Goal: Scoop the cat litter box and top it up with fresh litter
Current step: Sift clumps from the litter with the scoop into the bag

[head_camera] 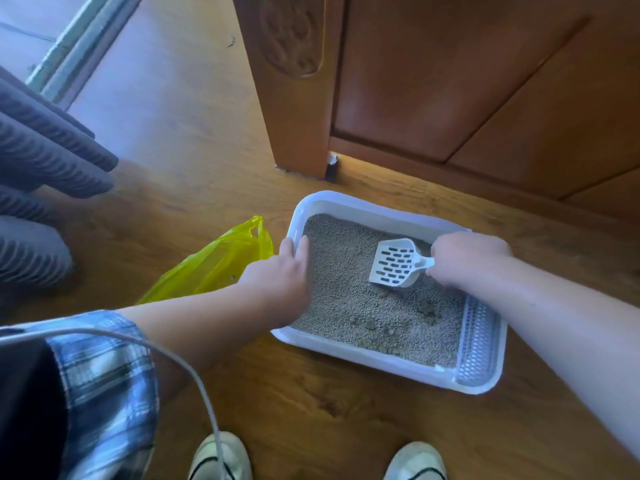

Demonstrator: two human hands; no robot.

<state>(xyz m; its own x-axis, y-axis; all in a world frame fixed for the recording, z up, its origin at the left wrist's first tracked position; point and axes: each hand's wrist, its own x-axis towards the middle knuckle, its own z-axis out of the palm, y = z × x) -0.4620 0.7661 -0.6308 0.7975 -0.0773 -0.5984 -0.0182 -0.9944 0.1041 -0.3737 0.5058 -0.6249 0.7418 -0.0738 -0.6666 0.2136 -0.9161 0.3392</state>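
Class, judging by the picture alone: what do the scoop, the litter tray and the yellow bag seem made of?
The scoop: probably rigid white plastic, matte; neat moulded slots.
The litter tray: probably moulded plastic, smooth white, faintly glossy; rounded one-piece rim.
The yellow bag: thin plastic film, it seems; translucent, shiny, crumpled folds.

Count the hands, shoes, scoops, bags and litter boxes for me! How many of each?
2 hands: left hand, right hand
2 shoes
1 scoop
1 yellow bag
1 litter box
Total: 7
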